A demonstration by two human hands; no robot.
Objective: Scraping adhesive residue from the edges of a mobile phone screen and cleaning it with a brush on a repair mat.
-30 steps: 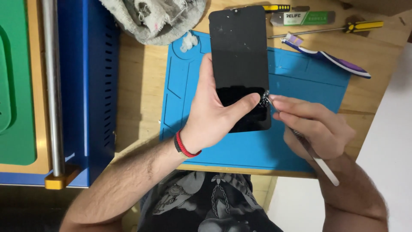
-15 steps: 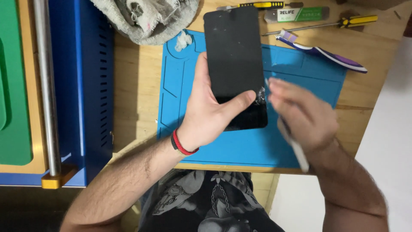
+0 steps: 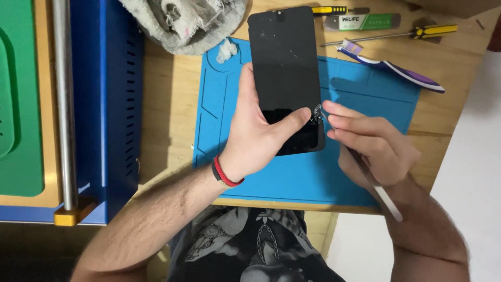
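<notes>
Since half a second ago: right hand steadier, tool tip back at the phone's edge.

Head view: left hand clasps black phone above blue mat; right hand pinches thin metal tool. Risk: tip slipping, cracking glass.

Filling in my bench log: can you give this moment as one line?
left hand: holds black phone panel | right hand: metal tool tip at panel's right edge | under: blue mat

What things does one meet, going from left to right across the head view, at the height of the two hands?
Green pad → metal rod → blue machine → left hand → black phone screen → right hand holding a thin metal tool.
</notes>
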